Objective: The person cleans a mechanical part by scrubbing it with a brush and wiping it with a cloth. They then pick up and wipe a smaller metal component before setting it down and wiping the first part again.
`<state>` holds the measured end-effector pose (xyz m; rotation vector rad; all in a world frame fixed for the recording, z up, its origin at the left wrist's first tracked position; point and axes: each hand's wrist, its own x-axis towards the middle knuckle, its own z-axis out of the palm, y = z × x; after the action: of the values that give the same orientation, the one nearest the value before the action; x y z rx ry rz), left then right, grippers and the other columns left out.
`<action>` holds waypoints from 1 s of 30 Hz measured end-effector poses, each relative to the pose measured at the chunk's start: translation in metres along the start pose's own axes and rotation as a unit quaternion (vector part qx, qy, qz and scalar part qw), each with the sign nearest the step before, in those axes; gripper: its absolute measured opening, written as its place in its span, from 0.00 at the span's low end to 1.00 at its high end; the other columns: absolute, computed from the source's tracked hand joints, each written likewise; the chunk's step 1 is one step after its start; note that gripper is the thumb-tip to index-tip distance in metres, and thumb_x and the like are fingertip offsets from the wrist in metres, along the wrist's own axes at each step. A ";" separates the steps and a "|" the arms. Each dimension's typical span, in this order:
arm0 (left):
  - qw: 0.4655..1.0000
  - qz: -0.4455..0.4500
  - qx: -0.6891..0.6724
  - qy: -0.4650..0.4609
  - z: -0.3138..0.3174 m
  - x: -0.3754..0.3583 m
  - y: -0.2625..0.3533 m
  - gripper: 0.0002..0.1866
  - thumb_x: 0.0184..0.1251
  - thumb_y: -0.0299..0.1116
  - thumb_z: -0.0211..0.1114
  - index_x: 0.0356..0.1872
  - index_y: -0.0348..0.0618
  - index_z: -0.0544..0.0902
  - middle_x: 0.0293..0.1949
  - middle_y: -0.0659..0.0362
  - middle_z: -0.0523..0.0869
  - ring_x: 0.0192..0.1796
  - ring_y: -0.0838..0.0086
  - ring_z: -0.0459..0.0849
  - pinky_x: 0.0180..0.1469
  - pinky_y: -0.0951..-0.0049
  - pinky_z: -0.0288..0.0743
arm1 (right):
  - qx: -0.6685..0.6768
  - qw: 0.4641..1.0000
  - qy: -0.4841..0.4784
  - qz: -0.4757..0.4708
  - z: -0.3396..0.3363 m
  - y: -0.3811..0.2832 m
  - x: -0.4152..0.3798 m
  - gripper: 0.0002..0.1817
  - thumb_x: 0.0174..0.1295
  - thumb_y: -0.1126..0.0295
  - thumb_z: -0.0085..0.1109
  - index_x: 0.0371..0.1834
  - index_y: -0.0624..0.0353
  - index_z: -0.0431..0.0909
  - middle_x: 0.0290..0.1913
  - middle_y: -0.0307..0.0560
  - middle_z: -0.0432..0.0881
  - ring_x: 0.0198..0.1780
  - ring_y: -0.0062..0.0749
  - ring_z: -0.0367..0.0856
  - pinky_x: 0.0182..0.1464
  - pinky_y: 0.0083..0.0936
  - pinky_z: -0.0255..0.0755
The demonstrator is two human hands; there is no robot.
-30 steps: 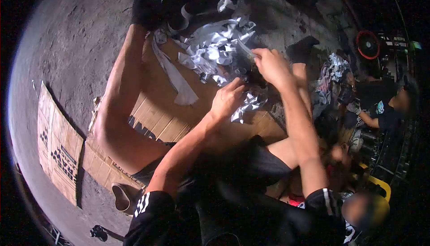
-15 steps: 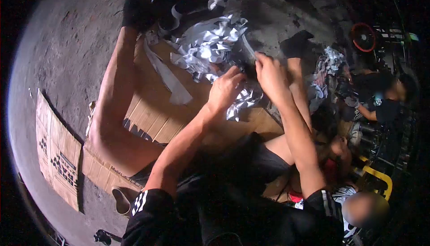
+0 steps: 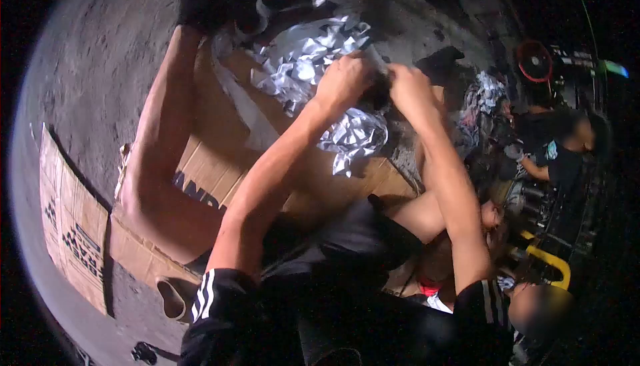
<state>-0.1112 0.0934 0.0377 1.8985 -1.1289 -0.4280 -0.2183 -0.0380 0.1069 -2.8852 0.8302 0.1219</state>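
Head — pale scraps (image 3: 353, 134) on cardboard (image 3: 208, 171)

The scraps (image 3: 303, 69) heaped on the floor (image 3: 93, 66) look thin and smooth, with a bright, glossy sheen, paper or plastic film; the long strip (image 3: 253, 116) beside them is duller and flatter. The floor is rough, matt and pitted. Brown corrugated cardboard (image 3: 207, 173) shows dry, ribbed paper with dark print. The black sleeve (image 3: 230, 303) is matt cloth, and the tan shoe (image 3: 173, 301) looks smooth.
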 end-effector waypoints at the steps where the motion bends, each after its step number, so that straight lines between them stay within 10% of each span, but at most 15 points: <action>1: 1.000 0.008 -0.006 0.008 0.002 -0.001 -0.001 0.10 0.58 0.31 0.72 0.41 0.42 0.88 0.44 0.48 0.86 0.45 0.48 0.87 0.50 0.51 0.82 | -0.029 0.999 -0.034 0.025 0.020 0.004 0.026 0.16 0.68 0.71 0.49 0.51 0.59 0.85 0.46 0.68 0.85 0.51 0.64 0.83 0.54 0.52 0.77; 12: 0.999 0.029 -0.022 0.026 0.008 0.005 -0.022 0.13 0.58 0.33 0.72 0.42 0.41 0.87 0.49 0.47 0.85 0.48 0.46 0.86 0.51 0.52 0.81 | -0.084 0.987 -0.125 -0.049 -0.068 -0.007 -0.064 0.13 0.65 0.70 0.62 0.50 0.58 0.86 0.42 0.60 0.87 0.46 0.60 0.85 0.50 0.47 0.79; 18: 1.000 -0.005 0.015 0.008 0.017 0.016 -0.028 0.14 0.56 0.35 0.75 0.44 0.46 0.89 0.43 0.48 0.87 0.46 0.49 0.87 0.51 0.54 0.81 | -0.031 0.999 0.008 -0.003 -0.107 -0.003 -0.042 0.13 0.65 0.69 0.62 0.51 0.58 0.86 0.44 0.62 0.87 0.46 0.56 0.86 0.51 0.42 0.80; 30: 1.000 0.011 0.013 -0.001 -0.004 0.005 -0.007 0.14 0.55 0.33 0.75 0.44 0.45 0.89 0.42 0.49 0.87 0.47 0.50 0.86 0.53 0.55 0.80 | 0.064 0.996 0.054 -0.003 -0.045 0.031 0.023 0.17 0.68 0.63 0.62 0.59 0.48 0.84 0.41 0.59 0.87 0.46 0.55 0.87 0.48 0.42 0.80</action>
<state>-0.1019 0.0925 0.0356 1.9067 -1.1602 -0.4041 -0.2142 -0.0831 0.1451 -2.7929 0.8152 -0.0854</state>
